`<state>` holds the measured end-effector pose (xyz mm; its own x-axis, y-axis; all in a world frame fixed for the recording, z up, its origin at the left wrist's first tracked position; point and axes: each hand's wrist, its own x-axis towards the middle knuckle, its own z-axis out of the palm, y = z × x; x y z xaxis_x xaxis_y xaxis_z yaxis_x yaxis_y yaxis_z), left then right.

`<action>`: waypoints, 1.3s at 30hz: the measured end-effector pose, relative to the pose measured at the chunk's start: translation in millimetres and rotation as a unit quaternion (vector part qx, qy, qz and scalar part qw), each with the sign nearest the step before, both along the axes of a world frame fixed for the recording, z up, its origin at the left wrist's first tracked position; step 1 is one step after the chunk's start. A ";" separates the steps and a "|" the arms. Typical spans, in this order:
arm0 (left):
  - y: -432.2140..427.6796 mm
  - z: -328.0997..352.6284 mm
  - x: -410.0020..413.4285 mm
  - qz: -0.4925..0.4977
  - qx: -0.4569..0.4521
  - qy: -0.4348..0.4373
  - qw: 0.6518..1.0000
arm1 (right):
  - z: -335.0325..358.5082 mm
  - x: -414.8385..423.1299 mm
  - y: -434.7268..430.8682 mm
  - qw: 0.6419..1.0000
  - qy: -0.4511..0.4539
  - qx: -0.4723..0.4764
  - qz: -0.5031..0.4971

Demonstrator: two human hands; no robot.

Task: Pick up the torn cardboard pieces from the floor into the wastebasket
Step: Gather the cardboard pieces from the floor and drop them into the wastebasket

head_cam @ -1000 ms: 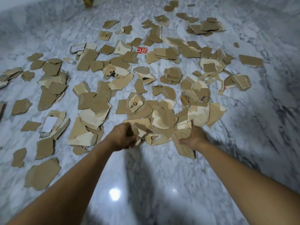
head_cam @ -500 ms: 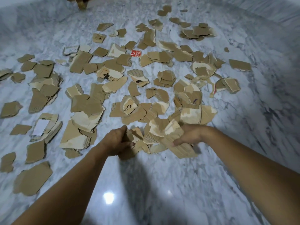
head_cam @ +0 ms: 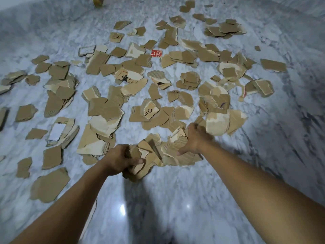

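We see torn cardboard pieces strewn over a grey-white marble floor. Most lie flat, brown face or pale torn face up, and they are thickest across the middle. Nearest us, a small heap of them sits on the floor between the two hands. Its long axis runs from near left to far right, from one hand to the other.

The left hand is at the near-left end of the heap, clenched round a wad of several pieces. These pieces tilt or stand on edge, fanning out below and to the right of the fist.

The right hand is at the far-right end with its back toward us. Its thumb stretches down and left onto a ridged piece. Its fingers are buried among the pieces and slightly blurred, so we cannot tell whether they grip or only press.

Just beyond the right hand lies a big pale slab, its long axis pointing away from us. Far off, a small red piece stands out. To the left, a piece with a white label tops a stack. Beside the left forearm, a large brown piece lies flat, its long axis slanting from near left to far right.
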<state>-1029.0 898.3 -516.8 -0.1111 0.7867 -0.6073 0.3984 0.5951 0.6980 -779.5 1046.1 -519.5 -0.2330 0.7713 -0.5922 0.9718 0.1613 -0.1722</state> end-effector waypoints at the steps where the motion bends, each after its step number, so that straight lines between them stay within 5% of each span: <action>1: 0.1 2.9 1.1 0.000 -0.006 -0.008 1.000 | 1.1 4.8 1.2 1.000 0.014 -0.018 -0.014; 6: 8.8 26.0 4.3 -0.032 -0.038 0.019 0.999 | 21.2 43.4 9.2 0.977 0.125 -0.120 -0.123; 13: 38.8 43.8 14.4 -0.122 -0.069 0.057 0.989 | 53.6 93.6 33.8 0.964 0.163 -0.074 -0.198; 18: 66.5 10.3 47.3 -0.154 -0.019 0.147 0.977 | 54.7 108.8 31.0 0.975 0.131 -0.071 -0.163; 26: 82.8 -36.6 104.8 -0.172 -0.038 0.395 0.901 | 12.4 101.3 3.1 0.979 0.170 0.011 -0.108; 32: 83.8 -25.6 116.5 -0.081 0.017 0.283 0.956 | 4.6 94.2 -9.2 0.987 0.137 0.008 -0.082; 39: 78.8 -26.4 115.3 -0.185 -0.018 0.317 0.930 | 9.9 121.9 0.6 0.971 0.157 -0.058 -0.174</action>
<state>-913.8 977.0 -543.2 -0.1806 0.8231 -0.5383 0.9052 0.3532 0.2364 -657.5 1046.6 -509.6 -0.1541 0.7686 -0.6209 0.8607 -0.2042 -0.4664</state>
